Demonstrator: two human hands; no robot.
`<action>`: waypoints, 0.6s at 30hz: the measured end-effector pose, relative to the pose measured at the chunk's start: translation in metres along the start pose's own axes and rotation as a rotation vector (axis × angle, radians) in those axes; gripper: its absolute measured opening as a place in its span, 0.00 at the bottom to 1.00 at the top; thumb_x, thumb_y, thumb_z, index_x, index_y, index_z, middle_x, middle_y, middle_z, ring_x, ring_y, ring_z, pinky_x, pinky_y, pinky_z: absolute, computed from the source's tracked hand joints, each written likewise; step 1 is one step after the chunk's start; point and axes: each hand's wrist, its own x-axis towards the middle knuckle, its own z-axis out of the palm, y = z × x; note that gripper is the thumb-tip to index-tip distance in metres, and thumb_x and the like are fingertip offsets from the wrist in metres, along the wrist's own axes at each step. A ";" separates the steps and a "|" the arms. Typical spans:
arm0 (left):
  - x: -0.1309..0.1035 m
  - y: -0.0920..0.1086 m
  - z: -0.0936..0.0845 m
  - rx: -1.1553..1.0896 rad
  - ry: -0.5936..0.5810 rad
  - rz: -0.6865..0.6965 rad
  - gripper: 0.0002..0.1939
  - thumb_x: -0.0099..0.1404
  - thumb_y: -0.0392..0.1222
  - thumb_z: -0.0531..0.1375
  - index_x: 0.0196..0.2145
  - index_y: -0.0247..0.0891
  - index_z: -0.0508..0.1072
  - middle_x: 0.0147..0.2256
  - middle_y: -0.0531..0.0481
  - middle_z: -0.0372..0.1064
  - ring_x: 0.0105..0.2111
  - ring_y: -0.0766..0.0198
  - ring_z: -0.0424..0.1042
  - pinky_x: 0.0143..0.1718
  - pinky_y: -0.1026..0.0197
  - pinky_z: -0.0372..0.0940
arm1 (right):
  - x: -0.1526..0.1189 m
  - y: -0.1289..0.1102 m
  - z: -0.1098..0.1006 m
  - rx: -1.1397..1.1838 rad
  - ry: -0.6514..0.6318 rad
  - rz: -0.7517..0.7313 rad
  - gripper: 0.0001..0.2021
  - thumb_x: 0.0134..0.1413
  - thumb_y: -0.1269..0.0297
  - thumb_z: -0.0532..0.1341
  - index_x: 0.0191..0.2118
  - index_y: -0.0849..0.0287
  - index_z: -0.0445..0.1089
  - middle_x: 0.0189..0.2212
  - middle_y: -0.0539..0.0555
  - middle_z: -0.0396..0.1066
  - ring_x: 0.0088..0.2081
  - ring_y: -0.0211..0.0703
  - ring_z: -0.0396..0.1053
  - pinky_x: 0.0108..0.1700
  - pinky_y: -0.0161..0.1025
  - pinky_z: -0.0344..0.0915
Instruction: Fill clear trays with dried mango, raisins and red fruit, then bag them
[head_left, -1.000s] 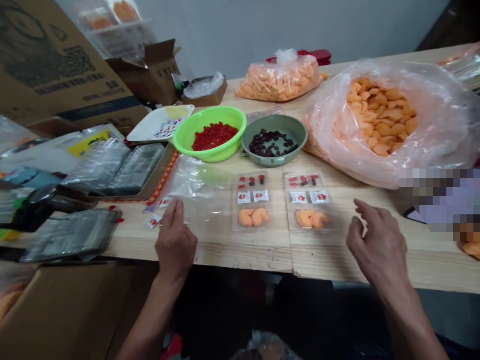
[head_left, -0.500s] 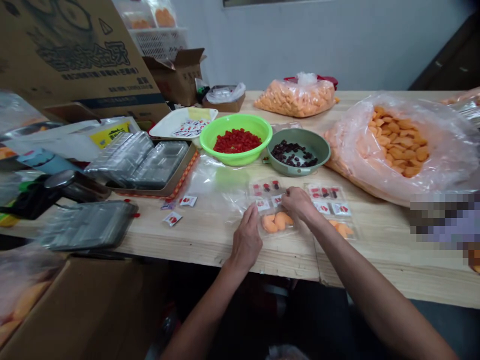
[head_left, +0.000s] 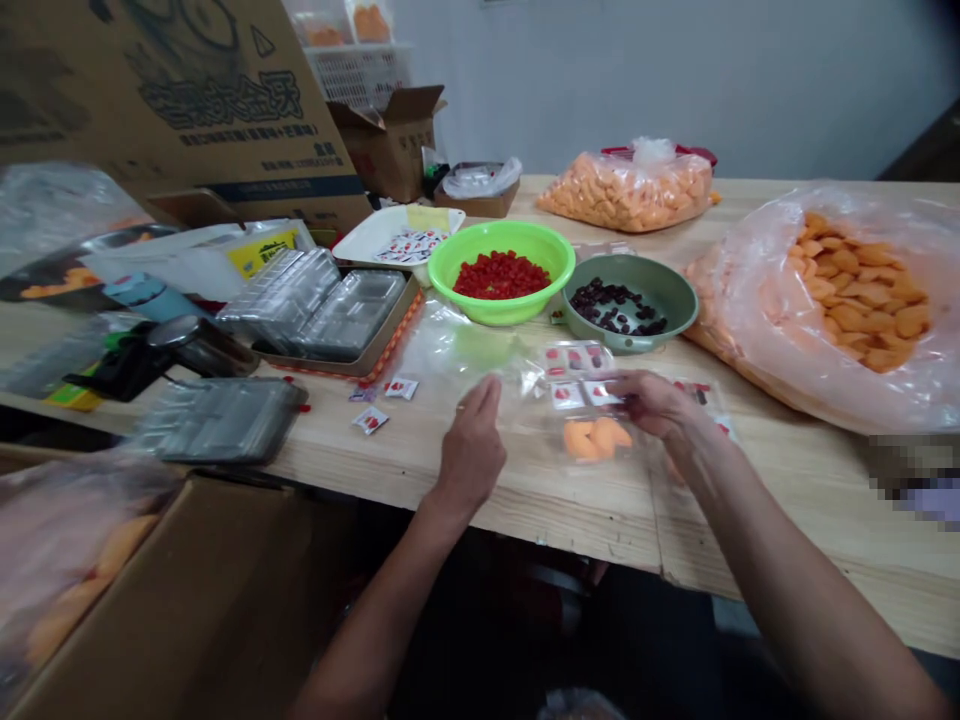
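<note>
My right hand (head_left: 651,402) grips the right side of a clear plastic tray (head_left: 589,400), which holds red and dark pieces at the top, two small printed packets in the middle and orange pieces (head_left: 596,438) below. The tray looks slightly raised and blurred. To its left, my left hand (head_left: 474,435) is closed with fingertips pressed together, near a sheet of clear plastic film (head_left: 450,365); whether it pinches the film's edge is too small to make out. A second filled tray (head_left: 716,405) lies partly hidden behind my right hand and forearm.
Behind stand a bright green bowl of red pieces (head_left: 501,275) and a grey-green bowl of dark pieces (head_left: 630,303). Large bags of orange pieces (head_left: 862,290) are at the right. Stacked clear trays (head_left: 225,420) and loose packets (head_left: 370,419) lie left, beside a carton (head_left: 187,600).
The view has turned left. My left hand has come away from the tray's left side and closed. My right hand now holds the tray's right edge, and the tray has shifted toward the second one.
</note>
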 end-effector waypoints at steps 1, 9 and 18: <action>0.006 -0.002 -0.011 0.066 0.047 0.008 0.32 0.63 0.22 0.48 0.65 0.31 0.63 0.63 0.35 0.63 0.65 0.50 0.63 0.65 0.44 0.64 | -0.011 -0.002 -0.009 0.044 0.010 0.010 0.12 0.40 0.72 0.64 0.36 0.60 0.72 0.28 0.52 0.69 0.26 0.36 0.62 0.27 0.33 0.59; 0.023 0.020 -0.021 0.261 0.034 0.202 0.31 0.68 0.24 0.47 0.68 0.33 0.57 0.66 0.35 0.59 0.66 0.51 0.61 0.64 0.50 0.65 | -0.085 0.010 0.005 0.024 -0.539 0.154 0.21 0.42 0.58 0.72 0.43 0.62 0.78 0.32 0.55 0.72 0.25 0.34 0.62 0.24 0.31 0.51; 0.011 0.019 -0.034 -0.140 -0.150 0.368 0.43 0.63 0.21 0.48 0.73 0.40 0.45 0.69 0.35 0.51 0.70 0.53 0.52 0.67 0.45 0.61 | -0.062 0.028 -0.003 0.136 -0.332 0.188 0.16 0.36 0.68 0.72 0.36 0.64 0.77 0.26 0.49 0.68 0.23 0.29 0.56 0.20 0.30 0.43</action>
